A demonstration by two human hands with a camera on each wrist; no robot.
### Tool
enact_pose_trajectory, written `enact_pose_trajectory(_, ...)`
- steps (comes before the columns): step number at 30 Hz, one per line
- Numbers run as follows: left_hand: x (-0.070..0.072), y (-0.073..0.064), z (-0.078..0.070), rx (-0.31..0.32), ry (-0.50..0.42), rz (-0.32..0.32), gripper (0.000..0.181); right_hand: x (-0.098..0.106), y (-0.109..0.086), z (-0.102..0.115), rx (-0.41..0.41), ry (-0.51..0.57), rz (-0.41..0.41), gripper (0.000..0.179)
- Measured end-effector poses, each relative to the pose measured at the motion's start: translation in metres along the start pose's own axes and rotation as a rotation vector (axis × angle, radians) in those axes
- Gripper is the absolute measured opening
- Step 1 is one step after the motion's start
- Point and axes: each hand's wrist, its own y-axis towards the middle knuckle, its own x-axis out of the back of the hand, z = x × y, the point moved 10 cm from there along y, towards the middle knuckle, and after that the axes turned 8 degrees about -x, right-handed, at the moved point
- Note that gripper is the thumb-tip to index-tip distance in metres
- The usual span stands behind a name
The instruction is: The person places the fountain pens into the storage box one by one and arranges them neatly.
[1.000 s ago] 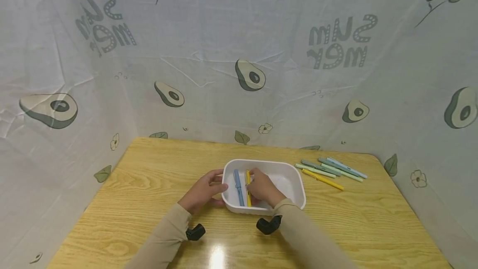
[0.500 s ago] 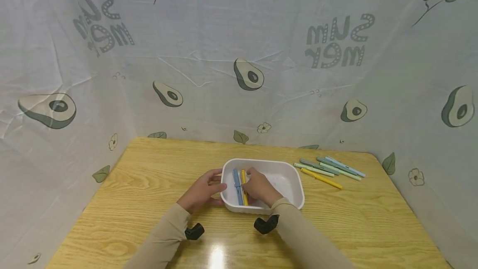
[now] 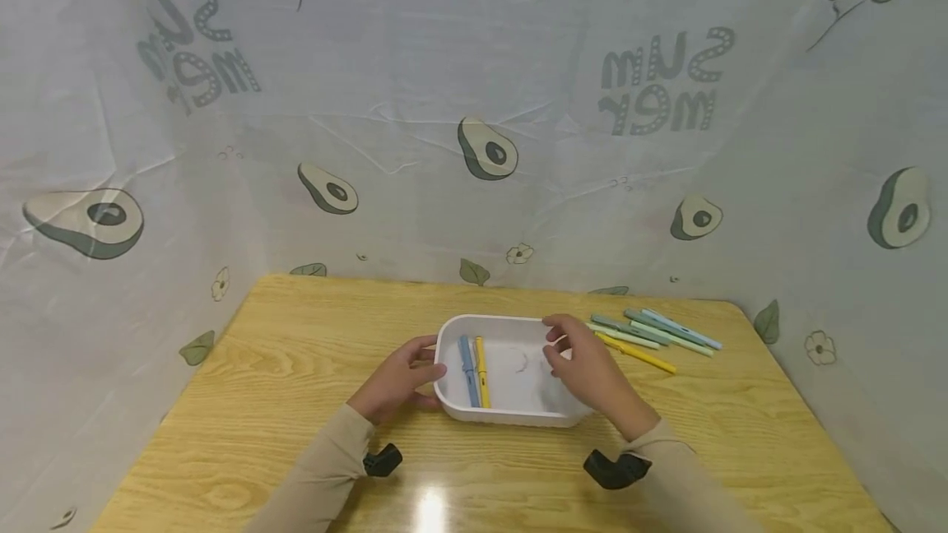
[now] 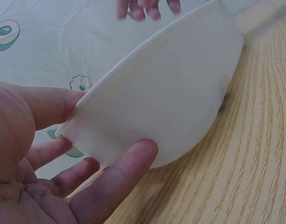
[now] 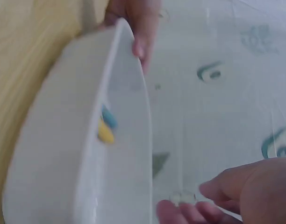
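After releasing yellow pen (image 3: 482,373) beside blue pen (image 3: 469,373) in white tray (image 3: 511,417), drew back relaxed, empty right hand (image 3: 595,367); gripping tray rim with left hand (image 3: 395,382). Judged pen placed.

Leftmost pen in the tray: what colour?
The pen is blue, best seen in the head view.

Dim light, white glare on tabletop (image 3: 432,507), blurred right wrist view
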Motion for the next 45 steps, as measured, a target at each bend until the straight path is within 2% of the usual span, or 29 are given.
enact_pose_trajectory(2, 0.002, 0.000, 0.000, -0.003, 0.002, -0.004, 0.062, 0.021, 0.001, -0.011, 0.007, 0.035, -0.046, 0.038)
enact_pose_trajectory(5, 0.004, 0.000, 0.002, 0.000, 0.003, -0.008, 0.061, 0.049, 0.003, -0.030, 0.019, 0.032, -0.113, 0.035)
enact_pose_trajectory(10, 0.006, 0.000, 0.003, 0.004, 0.003, -0.016, 0.061, 0.072, 0.009, -0.069, -0.018, -0.069, -0.143, 0.036)
enact_pose_trajectory(17, 0.005, 0.000, 0.005, 0.010, -0.004, -0.014, 0.061, 0.069, 0.015, -0.116, -0.035, -0.237, -0.091, 0.036)
enact_pose_trajectory(22, 0.003, -0.001, 0.004, 0.006, -0.009, -0.003, 0.062, 0.062, 0.017, -0.134, -0.066, -0.286, -0.065, 0.032)
enact_pose_trajectory(36, 0.002, 0.001, 0.003, 0.002, 0.007, 0.002, 0.062, 0.057, 0.020, -0.149, -0.115, -0.347, -0.045, 0.030)
enact_pose_trajectory(45, 0.002, 0.002, 0.002, -0.002, 0.009, 0.005, 0.061, 0.061, 0.019, -0.148, -0.060, -0.383, -0.112, 0.026)
